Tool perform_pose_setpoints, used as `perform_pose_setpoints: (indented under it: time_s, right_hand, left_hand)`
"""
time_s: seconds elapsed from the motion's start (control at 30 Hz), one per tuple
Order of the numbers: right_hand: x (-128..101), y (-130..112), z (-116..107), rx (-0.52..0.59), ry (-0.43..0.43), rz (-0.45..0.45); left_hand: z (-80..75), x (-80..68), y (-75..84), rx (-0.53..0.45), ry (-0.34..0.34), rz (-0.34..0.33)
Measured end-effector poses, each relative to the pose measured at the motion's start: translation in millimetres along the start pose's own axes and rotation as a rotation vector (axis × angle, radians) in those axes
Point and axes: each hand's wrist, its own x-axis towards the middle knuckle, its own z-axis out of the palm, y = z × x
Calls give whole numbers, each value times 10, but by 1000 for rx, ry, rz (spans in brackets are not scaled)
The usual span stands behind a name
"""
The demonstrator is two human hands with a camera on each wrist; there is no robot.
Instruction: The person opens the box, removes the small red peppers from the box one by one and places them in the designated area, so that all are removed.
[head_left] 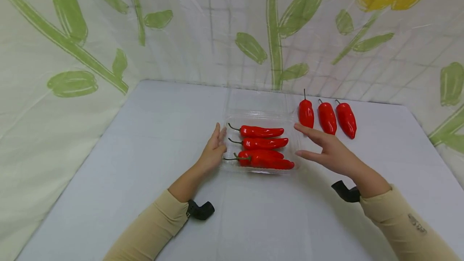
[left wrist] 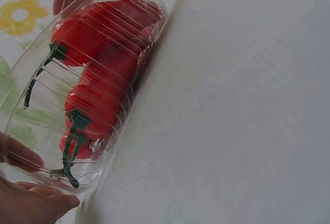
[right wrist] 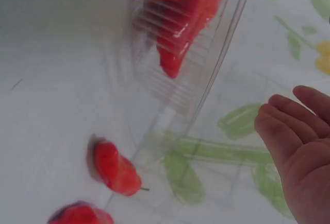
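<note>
A clear plastic clamshell tray (head_left: 232,118) sits mid-table with its lid (head_left: 259,100) folded back flat. Several long red chili peppers (head_left: 262,143) with green stems lie side by side in it. My left hand (head_left: 219,132) has straight fingers resting against the tray's left wall; in the left wrist view that hand (left wrist: 31,203) is at the ribbed tray wall (left wrist: 111,147), with the peppers (left wrist: 98,80) behind it. My right hand (head_left: 302,140) is spread flat, palm toward the tray's right side, close to it. In the right wrist view that hand (right wrist: 299,147) stays apart from the tray (right wrist: 206,80).
Three more red peppers (head_left: 327,117) lie in a row on the white table (head_left: 152,140) just right of the lid; two of them (right wrist: 113,167) show in the right wrist view. A sheet printed with flowers (head_left: 72,51) walls the table at back and sides.
</note>
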Motion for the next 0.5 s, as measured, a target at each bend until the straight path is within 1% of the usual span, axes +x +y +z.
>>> perform_pose_setpoints:
  time_s: [0.13, 0.27, 0.5]
  right_hand:
    - [61, -89, -3, 48, -63, -40]
    - [149, -184, 11, 92, -132, -45]
    - [324, -323, 93, 48, -274, 4]
  left_hand:
    - [-4, -3, 6, 0, -2, 1]
    - [-6, -3, 12, 3, -2, -1]
    - [-5, 4, 3, -12, -4, 7]
